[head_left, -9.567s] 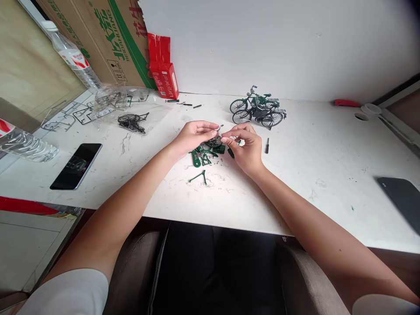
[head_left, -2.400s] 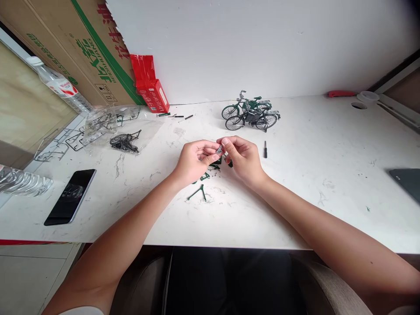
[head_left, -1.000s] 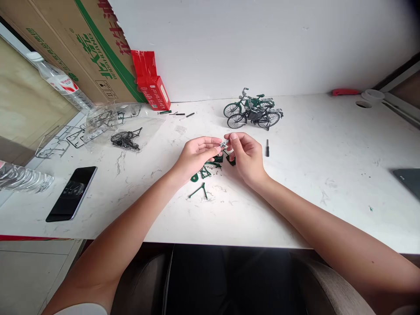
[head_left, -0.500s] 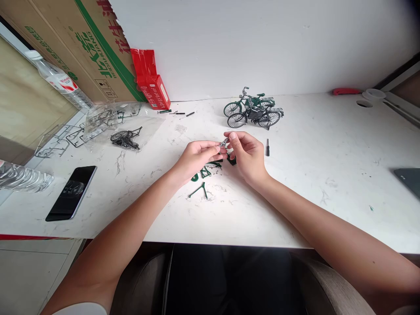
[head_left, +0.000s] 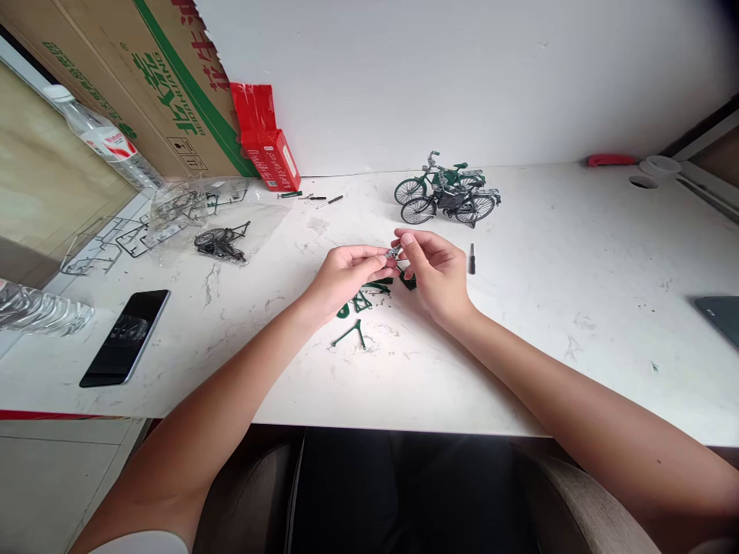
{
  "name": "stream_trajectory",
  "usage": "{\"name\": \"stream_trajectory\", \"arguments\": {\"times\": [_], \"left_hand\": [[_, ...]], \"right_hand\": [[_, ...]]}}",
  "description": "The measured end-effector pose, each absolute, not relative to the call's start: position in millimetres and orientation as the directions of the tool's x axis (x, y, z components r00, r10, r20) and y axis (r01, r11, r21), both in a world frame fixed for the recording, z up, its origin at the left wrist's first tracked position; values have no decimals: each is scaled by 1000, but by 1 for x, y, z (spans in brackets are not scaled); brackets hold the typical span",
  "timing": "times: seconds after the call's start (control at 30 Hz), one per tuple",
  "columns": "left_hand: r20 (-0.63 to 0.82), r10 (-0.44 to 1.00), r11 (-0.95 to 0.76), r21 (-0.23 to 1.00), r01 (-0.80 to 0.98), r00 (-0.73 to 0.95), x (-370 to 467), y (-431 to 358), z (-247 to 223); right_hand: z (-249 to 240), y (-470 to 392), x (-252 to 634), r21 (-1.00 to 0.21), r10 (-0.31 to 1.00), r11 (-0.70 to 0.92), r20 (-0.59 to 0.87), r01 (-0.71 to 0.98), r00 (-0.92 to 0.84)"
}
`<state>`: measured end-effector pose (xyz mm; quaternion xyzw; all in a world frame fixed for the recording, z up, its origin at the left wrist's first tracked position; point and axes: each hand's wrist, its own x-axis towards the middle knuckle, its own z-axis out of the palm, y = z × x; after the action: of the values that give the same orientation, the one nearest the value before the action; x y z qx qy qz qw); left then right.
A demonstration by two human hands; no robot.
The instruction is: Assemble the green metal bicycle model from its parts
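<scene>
Between my two hands, over the middle of the white table, is a small silvery part [head_left: 393, 252]. My left hand [head_left: 350, 275] pinches its left end between thumb and fingers. The thumb and index finger of my right hand [head_left: 434, 269] close on its right end. Below the hands lie several green pieces: a V-shaped one [head_left: 356, 331], a small frame [head_left: 362, 301], a rounded one [head_left: 343, 311] and a dark green piece [head_left: 407, 280] partly hidden by my right hand. Tiny bits are scattered beside them.
A green model bicycle [head_left: 409, 189] and a black one [head_left: 419, 209] stand behind the hands. A small screwdriver [head_left: 473, 260] lies at the right. Leftward are a phone [head_left: 125, 338], bagged black parts [head_left: 222, 243], a red box [head_left: 277, 160] and bottles [head_left: 109, 138].
The silvery part is turned slightly between my fingers. Both hands stay in nearly the same place, and the parts on the table look unmoved.
</scene>
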<state>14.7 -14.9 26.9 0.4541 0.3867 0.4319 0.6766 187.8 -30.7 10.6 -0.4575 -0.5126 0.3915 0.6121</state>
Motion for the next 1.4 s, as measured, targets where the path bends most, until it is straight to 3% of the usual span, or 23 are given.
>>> {"name": "stream_trajectory", "arguments": {"times": [0.7,1.03,1.4], "left_hand": [[-103,947,161,972,-173,304,13,-15,22],[-123,945,187,963,-194,303,16,-14,23],[-131,946,183,971,-155,295,16,-16,25]], "right_hand": [[7,-25,193,-956,991,123,105,-268,81],[4,-24,194,-971,990,136,124,-195,70],[5,-25,193,-965,993,106,91,-240,73]]}}
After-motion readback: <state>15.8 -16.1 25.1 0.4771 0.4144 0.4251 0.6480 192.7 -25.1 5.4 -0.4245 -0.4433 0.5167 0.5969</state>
